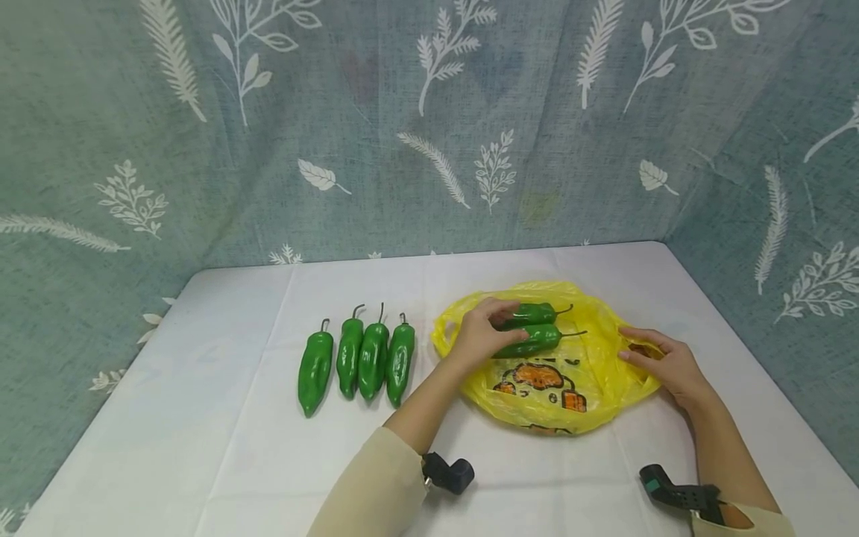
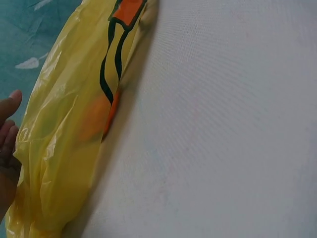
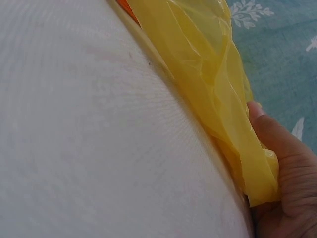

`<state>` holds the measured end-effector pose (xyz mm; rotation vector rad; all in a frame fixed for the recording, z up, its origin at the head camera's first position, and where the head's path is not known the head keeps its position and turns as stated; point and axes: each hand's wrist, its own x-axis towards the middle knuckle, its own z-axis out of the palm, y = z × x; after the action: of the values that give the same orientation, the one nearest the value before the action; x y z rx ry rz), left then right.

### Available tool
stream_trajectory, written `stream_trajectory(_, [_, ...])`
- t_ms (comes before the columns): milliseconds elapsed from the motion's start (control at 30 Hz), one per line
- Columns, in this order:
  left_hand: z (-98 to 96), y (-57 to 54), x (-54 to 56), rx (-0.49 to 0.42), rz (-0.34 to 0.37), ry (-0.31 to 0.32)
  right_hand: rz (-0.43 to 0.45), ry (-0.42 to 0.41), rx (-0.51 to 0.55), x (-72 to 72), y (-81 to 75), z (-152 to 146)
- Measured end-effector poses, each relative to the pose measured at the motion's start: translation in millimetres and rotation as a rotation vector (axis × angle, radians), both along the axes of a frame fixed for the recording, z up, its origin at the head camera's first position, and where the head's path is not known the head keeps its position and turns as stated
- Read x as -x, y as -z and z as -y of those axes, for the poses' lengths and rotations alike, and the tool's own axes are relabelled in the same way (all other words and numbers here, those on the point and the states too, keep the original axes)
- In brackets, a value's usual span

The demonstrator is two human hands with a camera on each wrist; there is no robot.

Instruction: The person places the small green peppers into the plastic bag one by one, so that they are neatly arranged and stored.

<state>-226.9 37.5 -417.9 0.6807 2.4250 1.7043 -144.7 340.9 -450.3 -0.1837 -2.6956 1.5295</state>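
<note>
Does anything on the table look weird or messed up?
Not really: I can't see anything spilled or broken. The long, glossy green pepper at the row's left end sits slightly lower than its three neighbours. The thin yellow plastic bag is crumpled, but soft plastic often looks that way.

Blue-green leaf-printed cloth (image 1: 365, 134) hanging behind and at both sides of creased white table cover (image 1: 181, 440).

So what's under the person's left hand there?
Two green peppers, side by side, stems pointing right, with the yellow bag showing around them. The left hand covers part of each pepper, so neither can be seen whole.
</note>
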Motion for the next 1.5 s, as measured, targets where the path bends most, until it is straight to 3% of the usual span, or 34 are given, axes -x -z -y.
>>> stream_trajectory(367, [13.6,-10.4,-3.5,0.017,0.111,0.08,0.013,-0.005,0.004,1.1,-1.7,-2])
stream_trajectory(700, [37.0,-12.4,-6.9,0.057,0.09,0.248,0.024,-0.005,0.004,-0.6,0.4,-1])
stream_trajectory(867, [46.3,-13.4,-9.6,0.076,0.102,0.295,0.017,-0.006,0.001,-0.4,0.2,-1])
stream_trajectory(1300, [73.9,-20.0,-18.8,0.034,0.114,0.243,0.024,0.002,0.01,0.5,-1.1,-2])
stream_trajectory(1500, [89.2,-20.2,-22.0,0.014,0.084,0.221,0.031,0.009,0.011,0.4,-2.2,0])
